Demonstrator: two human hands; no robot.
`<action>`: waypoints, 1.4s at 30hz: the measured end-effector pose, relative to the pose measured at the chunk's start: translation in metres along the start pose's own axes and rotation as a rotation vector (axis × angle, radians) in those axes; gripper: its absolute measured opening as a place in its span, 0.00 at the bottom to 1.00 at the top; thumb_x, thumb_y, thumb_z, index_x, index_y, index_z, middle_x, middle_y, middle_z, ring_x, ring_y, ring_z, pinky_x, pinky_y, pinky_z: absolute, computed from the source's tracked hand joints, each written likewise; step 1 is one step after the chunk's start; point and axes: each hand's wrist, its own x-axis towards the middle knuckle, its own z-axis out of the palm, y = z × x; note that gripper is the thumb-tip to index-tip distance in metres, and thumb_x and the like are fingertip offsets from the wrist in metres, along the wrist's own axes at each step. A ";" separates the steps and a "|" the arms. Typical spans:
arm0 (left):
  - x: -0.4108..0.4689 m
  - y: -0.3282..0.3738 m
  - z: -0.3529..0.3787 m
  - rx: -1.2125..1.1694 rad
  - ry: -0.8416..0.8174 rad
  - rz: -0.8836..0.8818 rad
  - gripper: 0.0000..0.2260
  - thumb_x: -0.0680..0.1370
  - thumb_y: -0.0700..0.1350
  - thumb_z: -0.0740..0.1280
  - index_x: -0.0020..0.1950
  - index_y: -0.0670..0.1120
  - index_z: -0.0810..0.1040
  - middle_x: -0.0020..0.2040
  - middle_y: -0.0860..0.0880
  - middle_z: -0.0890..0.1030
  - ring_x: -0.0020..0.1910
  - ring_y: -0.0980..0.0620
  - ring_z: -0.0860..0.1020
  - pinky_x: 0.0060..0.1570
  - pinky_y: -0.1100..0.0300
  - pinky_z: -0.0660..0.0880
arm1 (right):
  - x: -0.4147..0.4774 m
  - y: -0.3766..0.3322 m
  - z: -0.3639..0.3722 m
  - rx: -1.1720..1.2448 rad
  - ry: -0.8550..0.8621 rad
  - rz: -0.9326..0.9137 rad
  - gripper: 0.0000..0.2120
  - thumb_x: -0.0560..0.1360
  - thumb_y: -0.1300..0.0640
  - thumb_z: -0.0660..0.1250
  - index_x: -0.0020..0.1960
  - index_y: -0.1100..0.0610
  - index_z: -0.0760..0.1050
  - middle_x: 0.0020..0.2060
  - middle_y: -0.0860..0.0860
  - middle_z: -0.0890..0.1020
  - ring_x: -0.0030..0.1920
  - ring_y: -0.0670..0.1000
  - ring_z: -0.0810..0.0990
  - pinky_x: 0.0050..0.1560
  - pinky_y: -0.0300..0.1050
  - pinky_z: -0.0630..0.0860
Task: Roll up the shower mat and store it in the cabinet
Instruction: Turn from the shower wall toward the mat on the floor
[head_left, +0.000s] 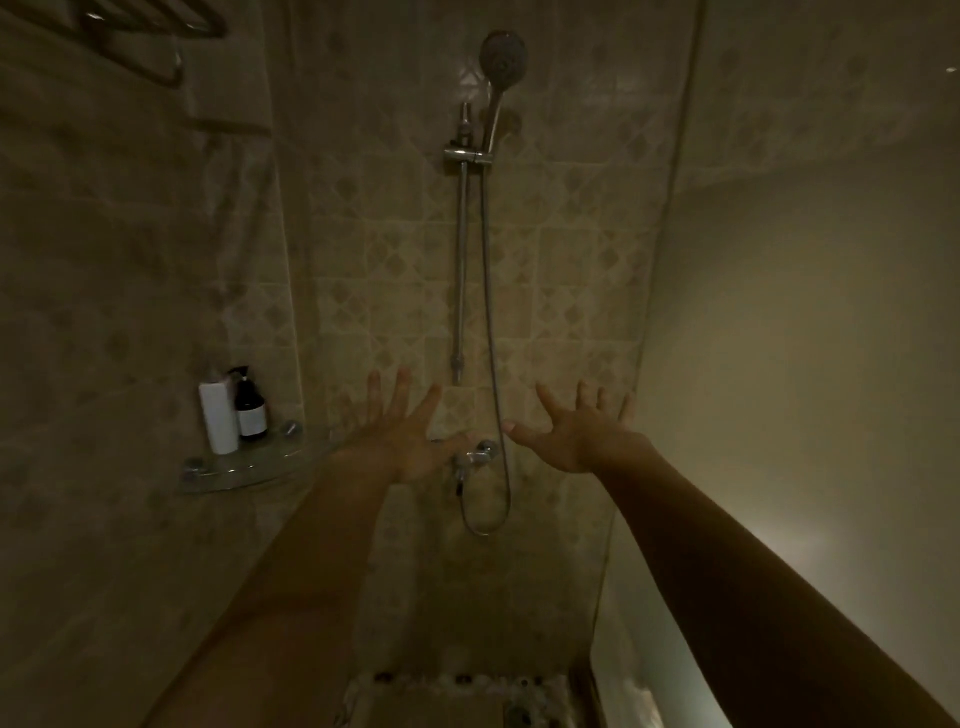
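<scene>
The shower mat (457, 696) lies flat on the shower floor at the bottom edge of the view, pale with dark spots along its far edge; only its far part shows. Both my arms are stretched forward at about waist height in front of the tiled wall. My left hand (405, 436) is open with fingers spread, holding nothing. My right hand (576, 431) is also open with fingers spread and empty. Both hands are well above the mat and apart from it. No cabinet is in view.
A shower head on a rail (501, 57) and a mixer tap (475, 460) with a looping hose are on the far wall. A glass corner shelf (239, 467) on the left carries a white bottle (218, 415) and a dark pump bottle (250, 408). A glass panel (779, 364) stands on the right.
</scene>
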 end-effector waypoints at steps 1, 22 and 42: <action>0.019 0.007 0.005 0.010 0.011 -0.014 0.48 0.61 0.83 0.44 0.76 0.65 0.38 0.75 0.54 0.26 0.71 0.44 0.23 0.67 0.34 0.28 | 0.018 0.008 0.001 -0.004 -0.001 -0.008 0.53 0.56 0.14 0.36 0.76 0.36 0.38 0.78 0.61 0.40 0.76 0.67 0.37 0.65 0.70 0.27; 0.234 -0.027 0.080 0.084 0.096 -0.207 0.51 0.55 0.85 0.38 0.75 0.66 0.38 0.78 0.53 0.32 0.74 0.44 0.26 0.64 0.37 0.25 | 0.269 0.017 0.074 -0.021 -0.124 -0.166 0.48 0.62 0.17 0.40 0.76 0.38 0.37 0.78 0.60 0.38 0.76 0.67 0.36 0.67 0.72 0.29; 0.303 -0.217 0.043 0.185 0.170 -0.671 0.52 0.57 0.83 0.39 0.77 0.62 0.38 0.78 0.49 0.31 0.74 0.41 0.27 0.68 0.33 0.29 | 0.444 -0.241 0.149 0.121 -0.024 -0.729 0.39 0.71 0.25 0.47 0.78 0.39 0.44 0.79 0.59 0.49 0.77 0.65 0.47 0.72 0.69 0.39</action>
